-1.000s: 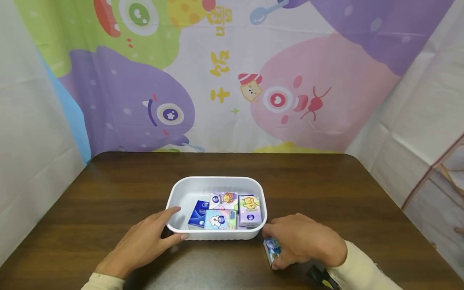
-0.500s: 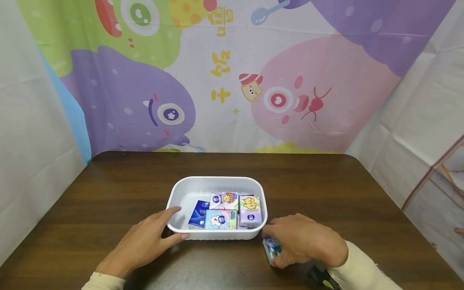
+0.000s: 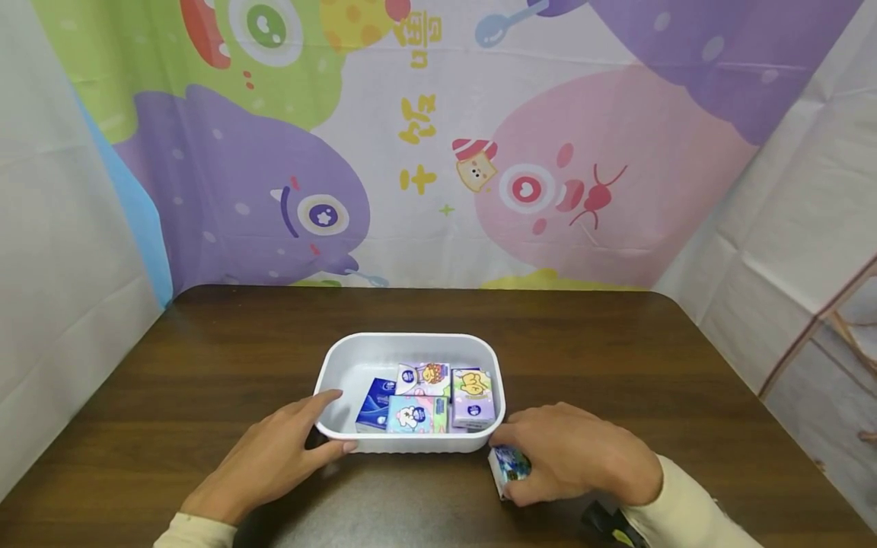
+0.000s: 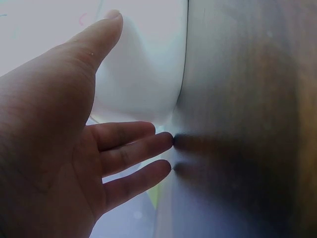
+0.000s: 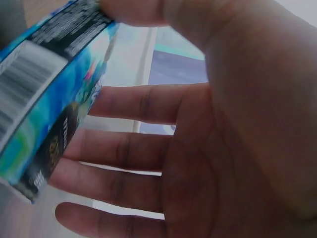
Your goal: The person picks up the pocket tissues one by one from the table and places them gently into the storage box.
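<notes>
In the head view, my right hand [image 3: 575, 453] grips a blue-green tissue pack [image 3: 510, 463] by its edges, just off the front right corner of a white plastic tub [image 3: 336, 365]. The right wrist view shows the tissue pack [image 5: 54, 84] pinched between thumb and fingertips, its barcode side facing the camera. My left hand [image 3: 270, 453] is at the tub's front left corner, index finger over the rim and thumb along the front wall. From the left wrist, the other fingers [image 4: 131, 153] reach down to the tabletop, nearly straight.
Several tissue packs lie in the tub: a dark blue one [image 3: 375, 407], a light blue cartoon one [image 3: 416, 415], a white-pink one [image 3: 423, 379] and a yellow-purple one [image 3: 473, 399]. A black strap-like object [image 3: 610, 525] is by the right wrist. A cartoon curtain [image 3: 425, 251] hangs behind the wooden table [image 3: 582, 335].
My right hand and the tissue pack have shifted slightly left, closer under the tub's corner, and the pack has turned a little. My left hand and the tub stay in place.
</notes>
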{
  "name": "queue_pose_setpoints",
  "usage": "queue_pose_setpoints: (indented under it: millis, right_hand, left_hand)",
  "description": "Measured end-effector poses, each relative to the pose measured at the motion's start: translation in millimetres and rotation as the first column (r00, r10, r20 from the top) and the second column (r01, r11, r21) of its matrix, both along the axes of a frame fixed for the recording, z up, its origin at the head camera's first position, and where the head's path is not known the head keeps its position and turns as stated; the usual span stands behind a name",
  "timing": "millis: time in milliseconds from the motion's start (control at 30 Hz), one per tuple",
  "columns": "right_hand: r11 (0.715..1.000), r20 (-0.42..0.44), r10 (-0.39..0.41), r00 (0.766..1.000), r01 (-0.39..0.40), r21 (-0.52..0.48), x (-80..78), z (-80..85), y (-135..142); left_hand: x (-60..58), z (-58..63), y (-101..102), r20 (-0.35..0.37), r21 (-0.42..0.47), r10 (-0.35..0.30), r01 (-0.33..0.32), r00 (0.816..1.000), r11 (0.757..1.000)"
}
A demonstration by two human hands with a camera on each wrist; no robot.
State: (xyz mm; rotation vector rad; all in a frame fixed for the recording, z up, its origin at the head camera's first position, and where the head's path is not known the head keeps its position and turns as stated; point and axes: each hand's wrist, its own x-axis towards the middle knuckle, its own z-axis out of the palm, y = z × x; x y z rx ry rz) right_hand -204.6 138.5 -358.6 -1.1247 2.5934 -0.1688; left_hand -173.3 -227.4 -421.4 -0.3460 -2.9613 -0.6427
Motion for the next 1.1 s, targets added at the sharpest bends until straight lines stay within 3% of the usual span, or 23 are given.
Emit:
queue_pose_setpoints:
  millis: [333, 1100]
  right_hand:
    - [0.998, 0.055, -0.004, 0.998, 0.007, -0.062, 0.5, 2.8, -0.8]
    - [0.974, -0.082, 0.089, 0.993, -0.104, -0.203, 3.3, 5.9, -3.1]
  left_hand:
    - [0.6, 1.3, 0.2, 0.017, -0.005, 0.000, 0.000, 1.000, 1.000]
    - [-0.9, -0.3, -0.1, 0.018, -0.003, 0.000, 0.000, 1.000, 1.000]
